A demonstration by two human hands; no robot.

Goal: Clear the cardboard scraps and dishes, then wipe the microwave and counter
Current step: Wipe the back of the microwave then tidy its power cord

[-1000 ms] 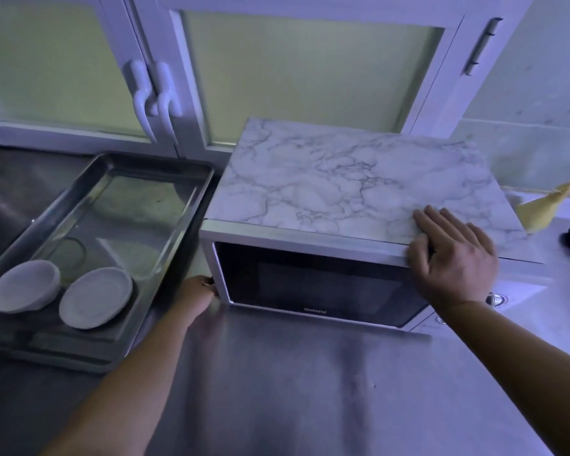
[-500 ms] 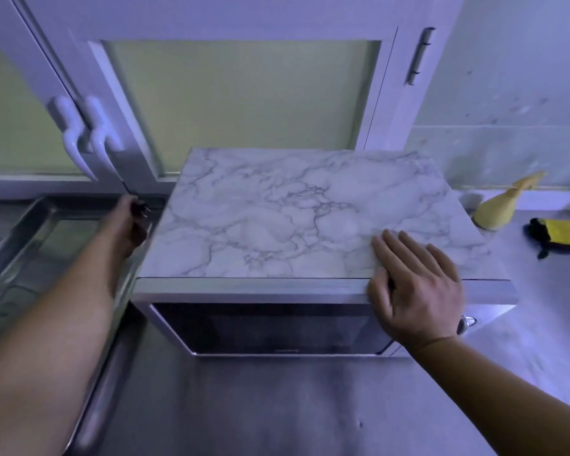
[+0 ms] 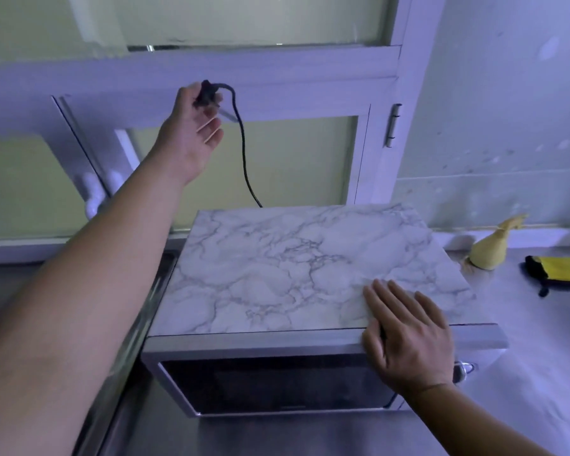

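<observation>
A microwave (image 3: 277,383) with a marble-patterned top (image 3: 297,271) stands on the steel counter (image 3: 540,373). My right hand (image 3: 408,337) lies flat on the top's front right edge, fingers straight. High above the microwave, my left hand (image 3: 191,133) pinches the black plug (image 3: 208,93) of the power cord (image 3: 244,153). The cord hangs down in a curve and disappears behind the microwave's back edge. No dishes or cardboard scraps show in this frame.
White-framed cabinet doors with frosted panes (image 3: 293,159) fill the wall behind. A yellow tied bag (image 3: 489,251) and a yellow-and-black cloth (image 3: 556,269) lie on the counter to the right. The rim of a steel tray (image 3: 135,340) runs along the microwave's left side.
My left hand rose from beside the microwave's back left corner to well above it, carrying the plug and cord upward. The view tilted up. My right hand stayed on the top.
</observation>
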